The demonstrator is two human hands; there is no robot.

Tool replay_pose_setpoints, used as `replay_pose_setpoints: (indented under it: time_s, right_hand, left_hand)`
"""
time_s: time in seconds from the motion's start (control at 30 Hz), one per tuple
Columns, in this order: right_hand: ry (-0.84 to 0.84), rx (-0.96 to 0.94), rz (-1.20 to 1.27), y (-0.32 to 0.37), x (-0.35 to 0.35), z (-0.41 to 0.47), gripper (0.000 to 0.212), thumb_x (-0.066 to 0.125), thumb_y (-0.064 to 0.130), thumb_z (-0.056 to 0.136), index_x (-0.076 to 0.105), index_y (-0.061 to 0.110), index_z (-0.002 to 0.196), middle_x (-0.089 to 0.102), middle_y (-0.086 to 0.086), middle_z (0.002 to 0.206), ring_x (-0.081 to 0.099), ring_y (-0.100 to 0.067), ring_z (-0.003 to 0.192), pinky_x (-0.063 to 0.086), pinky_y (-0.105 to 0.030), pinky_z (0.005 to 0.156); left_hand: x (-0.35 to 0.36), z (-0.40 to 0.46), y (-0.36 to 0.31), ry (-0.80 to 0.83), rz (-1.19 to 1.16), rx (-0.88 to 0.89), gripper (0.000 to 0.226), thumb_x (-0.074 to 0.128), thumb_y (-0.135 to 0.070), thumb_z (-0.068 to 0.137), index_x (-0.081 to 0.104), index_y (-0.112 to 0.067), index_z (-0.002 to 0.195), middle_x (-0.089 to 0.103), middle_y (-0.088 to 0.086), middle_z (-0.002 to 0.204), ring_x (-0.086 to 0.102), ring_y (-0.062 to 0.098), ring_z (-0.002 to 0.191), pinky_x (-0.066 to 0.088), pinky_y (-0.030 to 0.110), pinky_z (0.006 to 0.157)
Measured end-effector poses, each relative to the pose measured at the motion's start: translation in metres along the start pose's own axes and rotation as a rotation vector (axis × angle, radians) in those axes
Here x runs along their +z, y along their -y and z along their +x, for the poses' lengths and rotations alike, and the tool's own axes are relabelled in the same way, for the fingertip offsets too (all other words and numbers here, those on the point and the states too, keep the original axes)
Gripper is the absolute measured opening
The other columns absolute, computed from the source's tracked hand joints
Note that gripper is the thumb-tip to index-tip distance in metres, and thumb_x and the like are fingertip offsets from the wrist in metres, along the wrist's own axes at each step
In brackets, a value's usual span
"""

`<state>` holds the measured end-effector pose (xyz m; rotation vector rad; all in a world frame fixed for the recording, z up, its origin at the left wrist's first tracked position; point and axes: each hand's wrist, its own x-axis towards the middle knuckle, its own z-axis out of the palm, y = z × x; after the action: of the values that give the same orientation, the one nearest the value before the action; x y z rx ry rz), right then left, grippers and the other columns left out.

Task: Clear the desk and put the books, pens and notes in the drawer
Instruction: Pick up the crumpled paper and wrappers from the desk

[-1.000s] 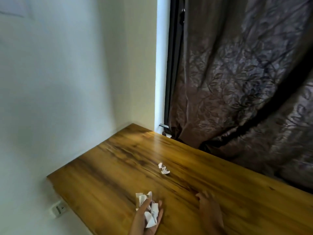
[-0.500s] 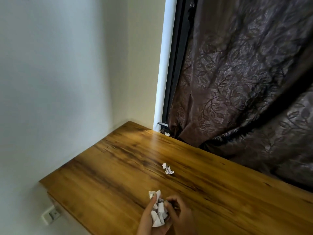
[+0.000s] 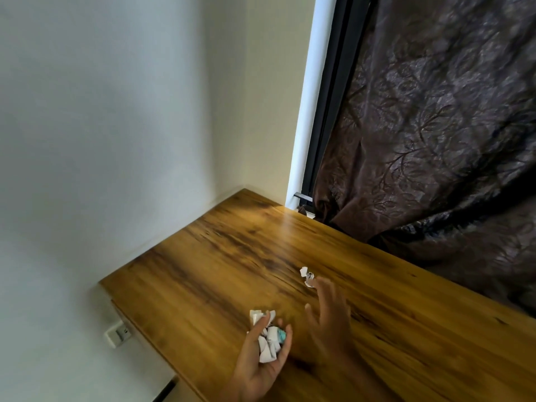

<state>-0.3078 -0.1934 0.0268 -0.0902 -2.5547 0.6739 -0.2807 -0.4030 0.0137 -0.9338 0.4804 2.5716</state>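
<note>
My left hand (image 3: 262,364) is cupped palm up over the wooden desk (image 3: 220,268), holding a bunch of crumpled white paper scraps (image 3: 268,338) with a bit of teal among them. My right hand (image 3: 330,320) is stretched forward with its fingers spread, blurred by motion. Its fingertips are right next to a small crumpled paper scrap (image 3: 307,275) lying on the desk, and it holds nothing.
The desk sits in a corner against a white wall (image 3: 101,140). A dark patterned curtain (image 3: 435,140) hangs over the far edge on the right beside a black window frame (image 3: 327,97). A wall socket (image 3: 117,333) shows below the desk's left edge.
My right hand has left the paper bunch in my left hand and reached forward to the lone scrap. The view has shifted slightly.
</note>
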Motion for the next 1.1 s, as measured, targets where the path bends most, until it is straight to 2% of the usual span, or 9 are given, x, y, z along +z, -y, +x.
replay_pose_setpoints:
  time_s: [0.07,0.13,0.27,0.43,0.67,0.8,0.93,1.0,1.1]
  right_hand:
    - [0.232,0.058,-0.071,-0.007,0.010,0.029,0.053,0.052,0.013,0.087,0.039,0.028,0.136,0.032,-0.004,0.149,0.032,-0.024,0.136,0.034,-0.046,0.106]
    - [0.425,0.071,-0.190,-0.012,0.020,0.055,0.065,0.046,0.002,0.088,0.026,0.031,0.143,0.011,-0.001,0.157,0.013,-0.025,0.143,0.025,-0.045,0.113]
    - [0.596,-0.029,-0.367,-0.027,0.038,0.068,0.055,0.045,0.006,0.092,0.030,0.023,0.143,0.020,-0.003,0.154,0.025,-0.025,0.138,0.032,-0.034,0.107]
    - [0.495,-0.178,-0.355,-0.043,0.039,0.048,0.044,0.043,0.004,0.093,0.043,0.017,0.135,0.043,-0.003,0.142,0.040,-0.018,0.129,0.037,-0.025,0.100]
    - [0.298,0.269,0.408,-0.030,0.000,0.011,0.027,0.056,0.013,0.091,0.063,0.016,0.117,0.067,0.001,0.111,0.059,-0.004,0.094,0.046,-0.016,0.079]
    - [0.252,0.235,0.495,-0.008,-0.028,-0.019,0.026,0.054,0.023,0.093,0.061,0.024,0.118,0.066,0.012,0.107,0.062,0.001,0.095,0.053,-0.019,0.081]
    - [0.194,0.267,0.374,-0.005,-0.045,-0.045,0.039,0.037,0.033,0.099,0.046,0.024,0.135,0.054,0.007,0.132,0.052,-0.008,0.118,0.044,-0.023,0.098]
    - [0.179,0.306,0.351,-0.002,-0.055,-0.063,0.051,0.026,0.047,0.097,0.031,0.026,0.143,0.036,0.010,0.146,0.036,-0.007,0.133,0.031,-0.028,0.110]
    - [0.204,0.368,0.270,0.005,-0.069,-0.094,0.061,0.003,0.062,0.089,0.002,0.038,0.145,0.003,0.026,0.147,0.004,0.003,0.140,0.006,-0.030,0.116]
  left_hand:
    - [0.037,0.006,0.036,0.055,-0.018,-0.163,0.020,0.063,-0.009,0.083,0.060,0.001,0.100,0.064,0.017,0.081,0.059,0.032,0.085,0.052,0.053,0.071]
    - [0.048,0.002,0.046,0.114,-0.009,-0.112,0.018,0.063,-0.009,0.083,0.060,0.002,0.097,0.066,0.016,0.070,0.059,0.032,0.084,0.051,0.054,0.072]
    - [0.045,0.001,0.037,0.066,0.042,-0.066,0.026,0.066,-0.009,0.075,0.062,0.000,0.099,0.067,0.016,0.069,0.058,0.032,0.085,0.051,0.055,0.072]
    - [0.048,0.003,0.038,0.064,0.059,-0.042,0.031,0.069,-0.009,0.069,0.063,-0.002,0.098,0.067,0.016,0.071,0.060,0.032,0.082,0.053,0.053,0.074]
    - [0.065,0.008,0.072,0.120,0.150,-0.102,0.031,0.069,-0.010,0.073,0.059,-0.003,0.101,0.064,0.017,0.086,0.062,0.031,0.084,0.053,0.049,0.079]
    - [0.079,0.008,0.095,0.238,0.269,-0.123,0.018,0.063,-0.012,0.081,0.066,-0.004,0.096,0.070,0.019,0.091,0.069,0.029,0.077,0.055,0.044,0.074]
    - [0.080,0.002,0.114,0.348,0.481,-0.175,0.023,0.060,-0.024,0.084,0.068,-0.008,0.099,0.072,0.015,0.092,0.070,0.026,0.080,0.057,0.038,0.072]
    - [0.077,-0.005,0.123,0.394,0.576,-0.197,0.026,0.054,-0.027,0.089,0.066,-0.010,0.105,0.071,0.014,0.093,0.070,0.025,0.083,0.058,0.035,0.067]
    - [0.068,-0.023,0.135,0.458,0.710,-0.249,0.030,0.055,-0.031,0.088,0.069,-0.011,0.105,0.070,0.014,0.105,0.068,0.026,0.098,0.056,0.035,0.075]
